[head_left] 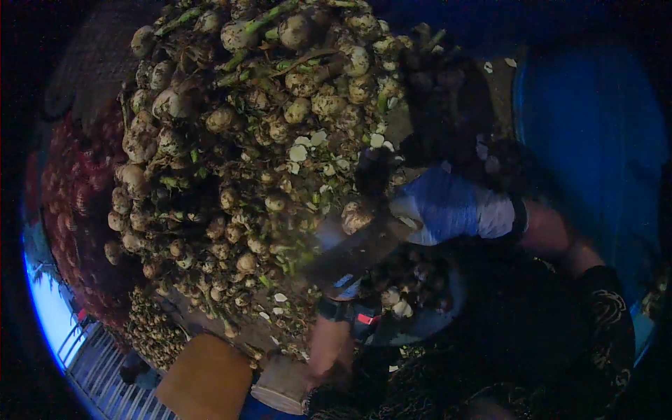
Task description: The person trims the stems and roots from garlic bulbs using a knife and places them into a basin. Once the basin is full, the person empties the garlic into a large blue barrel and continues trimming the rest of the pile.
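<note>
My right hand [418, 208], in a pale glove below a blue-and-white wrist covering, is closed round the handle end of a broad, dark-bladed cleaver [353, 253]. The blade points left and crosses in front of my left hand [332, 234], hiding part of it. That hand is gloved and blurred, with its fingers next to a round, dirt-streaked root vegetable [355, 218]; its grip is partly hidden, but the root appears held in it. Below the blade, a basin [456, 297] contains several dark roots and pale cut ones.
A large heap of soil-covered round roots [224, 119] with green stalks fills the left and far side. White cut slices [301, 150] are scattered over it. Red mesh sacks [77, 210] stand at the left, a tan block [208, 378] nearer, and a large blue container [591, 133] at the right.
</note>
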`<state>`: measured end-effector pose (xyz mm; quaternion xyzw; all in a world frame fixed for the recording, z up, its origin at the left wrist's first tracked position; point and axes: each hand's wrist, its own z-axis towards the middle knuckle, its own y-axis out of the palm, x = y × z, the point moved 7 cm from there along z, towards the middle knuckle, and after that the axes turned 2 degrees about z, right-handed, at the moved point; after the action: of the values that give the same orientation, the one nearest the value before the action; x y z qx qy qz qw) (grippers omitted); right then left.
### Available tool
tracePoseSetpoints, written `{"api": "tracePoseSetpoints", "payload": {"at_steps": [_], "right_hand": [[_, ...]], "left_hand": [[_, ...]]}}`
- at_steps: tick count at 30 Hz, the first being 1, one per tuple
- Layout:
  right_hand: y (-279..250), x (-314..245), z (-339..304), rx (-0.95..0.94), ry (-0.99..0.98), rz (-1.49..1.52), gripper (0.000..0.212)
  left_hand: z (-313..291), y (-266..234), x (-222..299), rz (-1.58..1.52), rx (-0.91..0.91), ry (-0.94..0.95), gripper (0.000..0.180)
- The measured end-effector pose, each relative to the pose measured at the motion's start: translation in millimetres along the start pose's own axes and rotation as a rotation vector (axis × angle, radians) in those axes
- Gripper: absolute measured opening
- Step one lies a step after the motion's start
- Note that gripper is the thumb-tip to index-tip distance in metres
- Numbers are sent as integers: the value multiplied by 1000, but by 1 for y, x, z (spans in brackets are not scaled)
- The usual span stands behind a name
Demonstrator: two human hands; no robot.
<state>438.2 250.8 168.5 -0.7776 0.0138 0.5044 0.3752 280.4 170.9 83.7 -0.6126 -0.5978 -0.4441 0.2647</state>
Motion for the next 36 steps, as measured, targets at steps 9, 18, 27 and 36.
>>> {"api": "tracePoseSetpoints", "payload": {"at_steps": [9, 18, 27, 36], "right_hand": [[32, 28, -8, -82, 31, -15, 26], [22, 117, -54, -58, 385, -252, 36], [65, 49, -25, -274, 355, 393, 38], [61, 90, -31, 64, 150, 249, 46]], "left_hand": [[4, 27, -1, -323, -65, -104, 54], [0, 22, 33, -804, -136, -12, 63], [9, 25, 80, -444, 471, 196, 32], [-6, 32, 82, -661, 263, 284, 27]]}}
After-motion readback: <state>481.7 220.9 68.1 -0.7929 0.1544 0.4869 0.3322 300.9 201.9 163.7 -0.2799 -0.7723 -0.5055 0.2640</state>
